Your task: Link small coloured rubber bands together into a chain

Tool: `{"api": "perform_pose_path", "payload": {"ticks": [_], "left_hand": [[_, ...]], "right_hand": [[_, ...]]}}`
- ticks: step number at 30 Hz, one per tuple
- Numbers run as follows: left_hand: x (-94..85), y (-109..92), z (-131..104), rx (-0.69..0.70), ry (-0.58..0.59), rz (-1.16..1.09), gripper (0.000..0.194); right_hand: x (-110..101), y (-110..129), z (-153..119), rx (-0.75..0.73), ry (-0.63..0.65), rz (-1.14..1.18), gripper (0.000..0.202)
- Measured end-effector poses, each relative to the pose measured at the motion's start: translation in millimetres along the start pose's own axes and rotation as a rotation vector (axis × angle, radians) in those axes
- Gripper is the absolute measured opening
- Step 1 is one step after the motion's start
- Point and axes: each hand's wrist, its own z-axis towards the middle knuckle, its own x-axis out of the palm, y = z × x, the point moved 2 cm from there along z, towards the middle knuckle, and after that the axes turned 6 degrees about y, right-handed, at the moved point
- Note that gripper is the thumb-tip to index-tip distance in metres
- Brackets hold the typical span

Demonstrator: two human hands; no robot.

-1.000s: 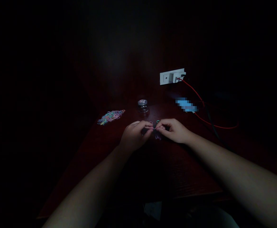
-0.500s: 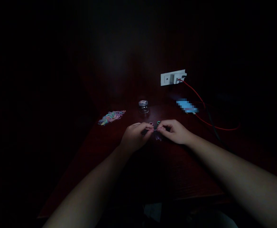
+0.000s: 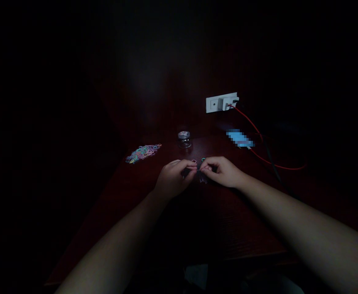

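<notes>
Over the dark red table [image 3: 197,220], my left hand [image 3: 175,175] and my right hand [image 3: 220,171] face each other with fingertips pinched. A short, thin strand, too small and dark to identify, spans the small gap between them. Just beyond the fingers lie a pink ring [image 3: 194,161] and a green ring [image 3: 203,159], partly hidden by my right hand. Beneath the fingertips is a small cluster of purplish bands [image 3: 203,179]. A pile of colourful small bands [image 3: 144,153] lies to the left, beyond my left hand.
A clear lidded jar [image 3: 184,140] stands behind my hands. Farther right lies a blurred blue device [image 3: 239,138] with a red cable [image 3: 277,165] running to a white charger [image 3: 224,103] in the wall socket [image 3: 211,105]. A dark cable crosses at the right.
My fingertips are slightly closer together, and the pinkish strand between them now looks darker and shorter. The view has shifted slightly.
</notes>
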Motion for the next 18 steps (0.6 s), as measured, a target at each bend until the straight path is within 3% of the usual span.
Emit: {"api": "perform_pose_path", "payload": {"ticks": [18], "left_hand": [[-1.5,-2.9,1.5,-0.008,0.016,0.011,0.016]], "right_hand": [[0.2,3.3,-1.3,-0.029,0.034,0.031,0.019]]}}
